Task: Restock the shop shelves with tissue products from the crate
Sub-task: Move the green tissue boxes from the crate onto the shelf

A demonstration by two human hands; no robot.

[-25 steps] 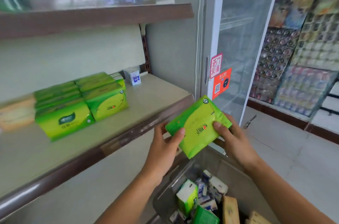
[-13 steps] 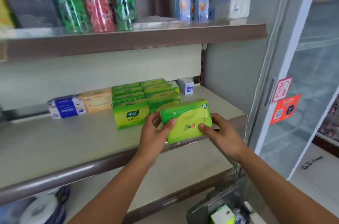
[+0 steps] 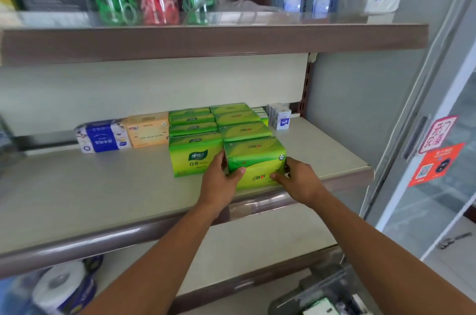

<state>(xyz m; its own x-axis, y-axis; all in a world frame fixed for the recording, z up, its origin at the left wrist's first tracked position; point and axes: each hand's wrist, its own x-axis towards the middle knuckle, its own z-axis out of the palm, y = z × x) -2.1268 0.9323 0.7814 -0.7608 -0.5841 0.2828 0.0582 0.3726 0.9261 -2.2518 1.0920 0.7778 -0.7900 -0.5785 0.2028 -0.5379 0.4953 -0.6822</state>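
Observation:
A green tissue pack (image 3: pixel 256 157) sits on the middle shelf (image 3: pixel 103 193) at the front of the right-hand row of green packs (image 3: pixel 239 118). My left hand (image 3: pixel 219 180) grips its left end, thumb across the front. My right hand (image 3: pixel 300 180) grips its right end. Beside it on the left stands another green pack (image 3: pixel 193 157) fronting a second row. The grey crate (image 3: pixel 322 296) shows at the bottom right with a few items inside, mostly cut off.
An orange pack (image 3: pixel 146 129) and a blue-white pack (image 3: pixel 103 137) lie left of the green rows; small white packs (image 3: pixel 280 116) sit at the back right. The upper shelf (image 3: pixel 206 39) holds tubes and boxes. A glass-door fridge (image 3: pixel 425 147) stands right. Paper rolls (image 3: pixel 61 286) lie below.
Both hands have carried the green pack up from over the crate and forward onto the middle shelf, setting it in line with the right-hand green row. My view has swung left and up.

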